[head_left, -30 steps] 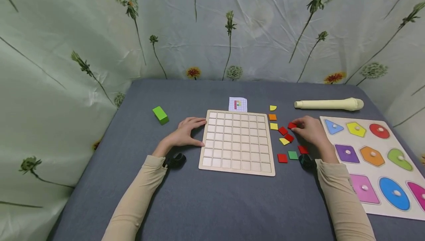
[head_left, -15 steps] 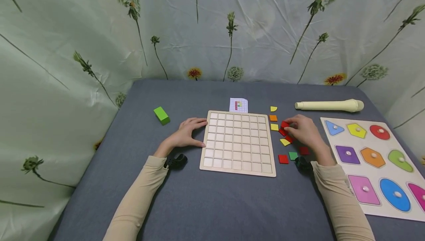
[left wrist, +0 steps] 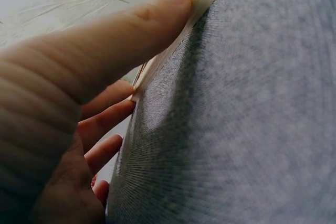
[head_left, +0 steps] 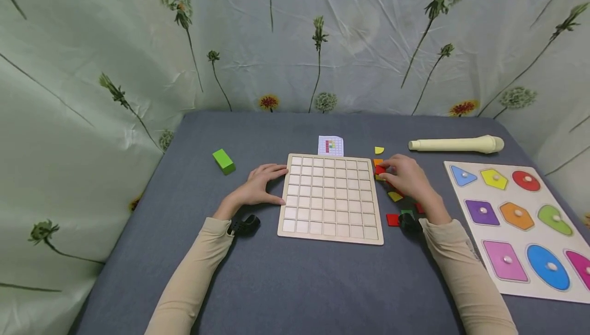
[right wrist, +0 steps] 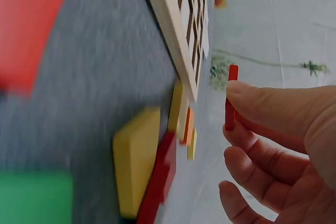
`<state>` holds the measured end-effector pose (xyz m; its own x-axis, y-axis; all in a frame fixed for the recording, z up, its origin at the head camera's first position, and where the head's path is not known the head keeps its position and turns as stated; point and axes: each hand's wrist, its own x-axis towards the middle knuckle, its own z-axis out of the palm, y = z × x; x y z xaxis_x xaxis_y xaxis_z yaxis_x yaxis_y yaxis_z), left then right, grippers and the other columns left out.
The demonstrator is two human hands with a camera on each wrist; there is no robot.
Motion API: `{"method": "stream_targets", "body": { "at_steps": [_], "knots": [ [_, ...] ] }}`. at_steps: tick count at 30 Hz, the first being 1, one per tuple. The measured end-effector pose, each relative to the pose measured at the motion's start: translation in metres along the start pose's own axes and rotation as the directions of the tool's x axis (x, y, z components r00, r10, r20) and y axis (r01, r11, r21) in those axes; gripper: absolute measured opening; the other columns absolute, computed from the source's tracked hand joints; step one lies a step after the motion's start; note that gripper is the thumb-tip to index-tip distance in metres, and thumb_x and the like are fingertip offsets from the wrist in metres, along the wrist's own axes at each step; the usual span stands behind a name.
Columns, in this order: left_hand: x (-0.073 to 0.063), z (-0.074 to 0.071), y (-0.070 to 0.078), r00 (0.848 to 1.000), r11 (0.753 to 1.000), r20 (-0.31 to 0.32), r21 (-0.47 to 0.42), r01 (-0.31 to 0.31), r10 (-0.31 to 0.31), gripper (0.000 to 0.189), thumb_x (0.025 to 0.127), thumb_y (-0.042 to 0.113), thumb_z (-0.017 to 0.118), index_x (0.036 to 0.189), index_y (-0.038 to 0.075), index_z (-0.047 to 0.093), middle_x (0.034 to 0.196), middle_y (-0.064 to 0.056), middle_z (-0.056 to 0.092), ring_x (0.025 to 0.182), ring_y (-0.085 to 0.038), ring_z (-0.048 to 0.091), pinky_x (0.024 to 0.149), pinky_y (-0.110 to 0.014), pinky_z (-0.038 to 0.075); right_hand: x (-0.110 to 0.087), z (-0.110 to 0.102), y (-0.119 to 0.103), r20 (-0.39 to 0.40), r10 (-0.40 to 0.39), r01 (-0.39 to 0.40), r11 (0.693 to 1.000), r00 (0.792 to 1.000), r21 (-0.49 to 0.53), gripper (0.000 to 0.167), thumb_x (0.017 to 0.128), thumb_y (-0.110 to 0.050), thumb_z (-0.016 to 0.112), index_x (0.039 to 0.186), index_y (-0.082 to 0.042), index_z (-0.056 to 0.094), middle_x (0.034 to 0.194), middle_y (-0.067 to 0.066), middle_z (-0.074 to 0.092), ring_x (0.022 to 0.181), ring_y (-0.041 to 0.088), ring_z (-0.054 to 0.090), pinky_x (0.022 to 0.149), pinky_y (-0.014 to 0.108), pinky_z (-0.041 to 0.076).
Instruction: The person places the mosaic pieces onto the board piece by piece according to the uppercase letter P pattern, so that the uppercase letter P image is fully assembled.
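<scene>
My right hand pinches a thin red square tile between thumb and fingertips, just off the right edge of the wooden grid board. In the head view this tile overlaps an orange tile and a yellow one. The right wrist view shows it held edge-on, above the surface. At the board's left side, my left hand is spread, with thumb and fingertips touching the frame. The board's squares hold no tiles.
A small card with a coloured grid pattern lies behind the board. Loose tiles lie at its right, including a red tile. A green block, a cream microphone-shaped object and a knobbed shape puzzle are farther out.
My right hand has carried the red tile leftward, from beside the shape puzzle to near the board's right edge. The left hand stays at the board.
</scene>
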<state>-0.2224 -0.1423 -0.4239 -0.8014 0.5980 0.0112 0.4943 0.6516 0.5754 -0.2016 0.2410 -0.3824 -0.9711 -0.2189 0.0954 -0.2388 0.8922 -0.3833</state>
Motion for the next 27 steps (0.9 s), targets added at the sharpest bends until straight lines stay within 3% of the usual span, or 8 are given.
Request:
{"method": "stream_targets", "body": {
  "at_steps": [9, 16, 27],
  "knots": [
    [0.001, -0.001, 0.002, 1.000, 1.000, -0.001, -0.009, 0.003, -0.003, 0.084, 0.073, 0.032, 0.079, 0.143, 0.009, 0.040, 0.150, -0.014, 0.035, 0.139, -0.036, 0.025, 0.107, -0.061, 0.015, 0.009, 0.009, -0.021, 0.030, -0.056, 0.055, 0.998, 0.998, 0.037, 0.027, 0.084, -0.011, 0.067, 0.107, 0.002, 0.068, 0.103, 0.021, 0.065, 0.094, 0.034, 0.061, 0.077, 0.047, 0.050],
    [-0.001, -0.001, 0.001, 1.000, 1.000, 0.000, -0.003, -0.001, 0.001, 0.084, 0.073, 0.032, 0.079, 0.143, 0.008, 0.040, 0.150, -0.014, 0.036, 0.139, -0.037, 0.025, 0.107, -0.061, 0.015, 0.017, 0.015, -0.036, 0.039, -0.076, 0.074, 0.997, 0.996, 0.036, 0.024, 0.084, -0.012, 0.067, 0.104, 0.000, 0.070, 0.095, 0.015, 0.066, 0.078, 0.024, 0.056, 0.064, 0.035, 0.044],
    [0.001, 0.000, -0.001, 1.000, 1.000, -0.002, -0.019, 0.002, -0.002, 0.083, 0.073, 0.031, 0.080, 0.143, 0.008, 0.041, 0.150, -0.014, 0.036, 0.139, -0.036, 0.025, 0.108, -0.061, 0.014, 0.032, 0.027, -0.056, 0.092, -0.198, 0.201, 0.979, 0.976, -0.020, 0.023, 0.081, -0.009, 0.068, 0.103, -0.002, 0.072, 0.098, 0.015, 0.067, 0.081, 0.023, 0.058, 0.067, 0.033, 0.046]
  ]
}}
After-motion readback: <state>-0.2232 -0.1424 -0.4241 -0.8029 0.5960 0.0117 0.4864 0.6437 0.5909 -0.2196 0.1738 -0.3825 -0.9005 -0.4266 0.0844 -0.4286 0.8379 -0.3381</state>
